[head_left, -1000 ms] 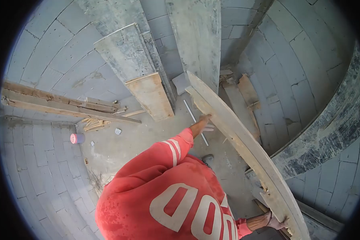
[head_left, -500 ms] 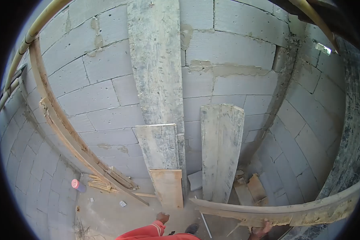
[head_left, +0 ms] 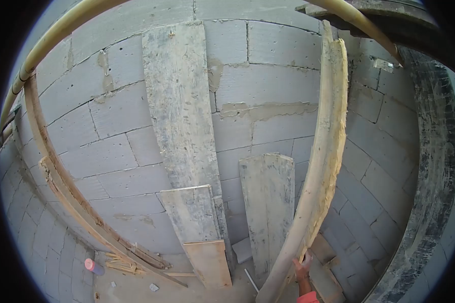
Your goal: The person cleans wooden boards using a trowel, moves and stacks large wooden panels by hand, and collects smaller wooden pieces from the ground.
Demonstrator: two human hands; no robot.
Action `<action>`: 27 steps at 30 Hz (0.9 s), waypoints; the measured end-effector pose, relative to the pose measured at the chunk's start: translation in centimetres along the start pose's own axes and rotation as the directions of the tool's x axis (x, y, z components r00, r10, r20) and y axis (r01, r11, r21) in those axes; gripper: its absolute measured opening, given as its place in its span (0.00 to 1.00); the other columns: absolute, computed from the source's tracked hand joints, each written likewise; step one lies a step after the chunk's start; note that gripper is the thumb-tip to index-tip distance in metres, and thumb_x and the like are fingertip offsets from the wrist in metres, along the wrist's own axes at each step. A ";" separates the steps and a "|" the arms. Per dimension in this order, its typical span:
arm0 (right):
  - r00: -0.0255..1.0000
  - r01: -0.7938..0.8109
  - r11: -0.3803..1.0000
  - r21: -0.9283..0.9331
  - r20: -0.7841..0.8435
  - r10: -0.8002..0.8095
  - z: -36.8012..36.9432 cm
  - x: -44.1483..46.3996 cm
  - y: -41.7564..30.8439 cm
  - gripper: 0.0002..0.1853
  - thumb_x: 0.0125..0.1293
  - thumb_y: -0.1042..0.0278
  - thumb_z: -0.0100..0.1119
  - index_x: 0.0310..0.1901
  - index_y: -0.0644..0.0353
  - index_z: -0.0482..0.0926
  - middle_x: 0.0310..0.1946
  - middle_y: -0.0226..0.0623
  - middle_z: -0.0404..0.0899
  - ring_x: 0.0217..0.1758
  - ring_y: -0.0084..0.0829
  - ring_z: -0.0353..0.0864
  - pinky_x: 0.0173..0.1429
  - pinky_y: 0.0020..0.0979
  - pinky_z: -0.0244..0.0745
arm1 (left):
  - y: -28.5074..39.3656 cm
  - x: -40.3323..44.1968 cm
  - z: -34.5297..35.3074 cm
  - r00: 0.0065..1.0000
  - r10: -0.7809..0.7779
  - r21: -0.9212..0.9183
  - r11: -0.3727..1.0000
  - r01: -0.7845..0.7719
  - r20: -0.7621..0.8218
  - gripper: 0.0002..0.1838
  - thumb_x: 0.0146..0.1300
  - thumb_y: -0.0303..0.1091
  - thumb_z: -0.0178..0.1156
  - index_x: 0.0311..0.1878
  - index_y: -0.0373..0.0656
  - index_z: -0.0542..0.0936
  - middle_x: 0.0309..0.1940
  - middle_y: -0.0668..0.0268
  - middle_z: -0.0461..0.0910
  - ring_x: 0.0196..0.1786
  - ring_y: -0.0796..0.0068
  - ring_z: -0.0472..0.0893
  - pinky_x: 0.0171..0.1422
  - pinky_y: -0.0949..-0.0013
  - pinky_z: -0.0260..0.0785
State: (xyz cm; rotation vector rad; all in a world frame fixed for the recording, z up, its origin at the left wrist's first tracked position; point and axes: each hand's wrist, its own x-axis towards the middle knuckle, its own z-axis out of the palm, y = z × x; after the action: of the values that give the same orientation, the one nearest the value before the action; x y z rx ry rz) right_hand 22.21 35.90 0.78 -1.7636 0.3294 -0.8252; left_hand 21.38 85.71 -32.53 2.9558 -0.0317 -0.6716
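Observation:
A long, rough-edged wooden plank (head_left: 316,166) stands nearly upright on the right, its top close to the overhead pole. My right hand (head_left: 303,266), with a red sleeve behind it, is closed on the plank's right edge near the lower end. The plank's foot runs out of the frame at the bottom. Just left of it, a short grey board (head_left: 268,212) leans on the wall. My left hand is outside the picture.
A tall stained board (head_left: 179,101) leans on the block wall (head_left: 283,88), with shorter boards before it. Narrow timbers (head_left: 71,187) lean at left. A pink-topped container (head_left: 93,266) and wood scraps (head_left: 120,263) lie on the floor. A yellowish pole (head_left: 60,35) crosses above.
The plank has swung from lying nearly level at lower right to nearly upright, still in my right hand. My left hand has left the view. The camera has tilted upward.

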 end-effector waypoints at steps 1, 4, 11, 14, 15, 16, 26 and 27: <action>1.000 -0.021 0.994 0.108 -0.009 0.022 1.1 0.5 -3.8 0.29 0.43 0.72 0.61 0.52 0.69 0.74 0.42 0.43 0.78 0.48 0.36 0.77 0.56 0.35 0.71 | 0.0 -0.4 0.9 0.999 0.053 0.049 0.997 -0.053 -0.009 0.21 0.57 0.43 0.51 0.45 0.39 0.84 0.40 0.53 0.85 0.40 0.54 0.85 0.45 0.56 0.77; 1.000 0.004 0.997 -0.077 -0.029 -0.006 3.2 2.7 -4.2 0.25 0.48 0.71 0.61 0.51 0.69 0.75 0.44 0.42 0.78 0.50 0.34 0.76 0.60 0.33 0.68 | 1.3 0.7 3.4 0.894 -0.403 -0.667 0.614 0.422 0.195 0.22 0.56 0.38 0.58 0.54 0.39 0.78 0.33 0.55 0.83 0.28 0.60 0.84 0.30 0.59 0.78; 0.999 0.011 0.951 -0.310 0.041 0.002 10.6 12.4 -4.3 0.32 0.50 0.59 0.63 0.57 0.68 0.74 0.47 0.60 0.79 0.53 0.51 0.79 0.62 0.41 0.71 | 4.7 -0.9 -7.8 0.908 -0.251 -0.845 0.347 0.408 0.335 0.25 0.58 0.33 0.61 0.61 0.46 0.70 0.32 0.61 0.77 0.27 0.65 0.80 0.28 0.65 0.74; 0.997 0.023 0.874 -0.485 0.080 0.018 14.1 15.1 -1.7 0.34 0.52 0.58 0.65 0.62 0.63 0.71 0.54 0.58 0.73 0.61 0.53 0.72 0.64 0.46 0.67 | 3.0 -1.3 -8.5 0.912 -0.240 -0.902 0.199 0.382 0.333 0.25 0.59 0.34 0.60 0.61 0.47 0.70 0.36 0.59 0.77 0.32 0.63 0.81 0.31 0.64 0.75; 0.998 -0.009 0.870 -0.493 0.054 0.041 15.0 14.8 -1.4 0.34 0.52 0.58 0.65 0.62 0.63 0.71 0.54 0.58 0.73 0.61 0.53 0.72 0.64 0.46 0.67 | 2.6 -1.7 -8.6 0.892 -0.281 -0.891 0.190 0.413 0.354 0.25 0.59 0.33 0.60 0.61 0.48 0.69 0.36 0.60 0.78 0.31 0.62 0.81 0.30 0.64 0.74; 0.994 -0.074 0.832 -0.549 0.026 0.106 15.7 14.1 -1.4 0.35 0.53 0.58 0.66 0.63 0.60 0.69 0.55 0.58 0.71 0.61 0.54 0.71 0.63 0.49 0.66 | 2.3 -2.4 -8.6 0.869 -0.324 -0.878 0.177 0.444 0.374 0.25 0.59 0.32 0.60 0.62 0.49 0.69 0.37 0.61 0.78 0.31 0.61 0.81 0.29 0.64 0.74; 0.892 -0.208 0.662 -0.720 0.138 0.431 -0.8 -8.4 14.5 0.33 0.55 0.60 0.65 0.62 0.58 0.67 0.52 0.61 0.72 0.56 0.57 0.74 0.60 0.47 0.72 | -1.0 -9.8 -2.8 0.831 -0.272 -0.755 0.350 0.555 0.485 0.18 0.61 0.33 0.57 0.55 0.41 0.74 0.45 0.59 0.76 0.39 0.58 0.82 0.36 0.58 0.80; 0.870 -0.266 0.521 -0.811 0.031 0.492 -4.1 -11.5 17.0 0.31 0.54 0.60 0.65 0.60 0.59 0.69 0.51 0.60 0.73 0.57 0.56 0.75 0.60 0.46 0.73 | 0.6 -9.8 -3.8 0.788 -0.292 -0.710 0.341 0.616 0.542 0.19 0.62 0.33 0.57 0.56 0.41 0.74 0.46 0.58 0.77 0.40 0.58 0.82 0.37 0.58 0.80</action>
State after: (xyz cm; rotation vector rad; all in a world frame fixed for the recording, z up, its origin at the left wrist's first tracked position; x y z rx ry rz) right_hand 14.26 33.70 -18.46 -2.4534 0.9970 -0.0618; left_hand 14.17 85.95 -24.79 1.7701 0.9040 -0.8741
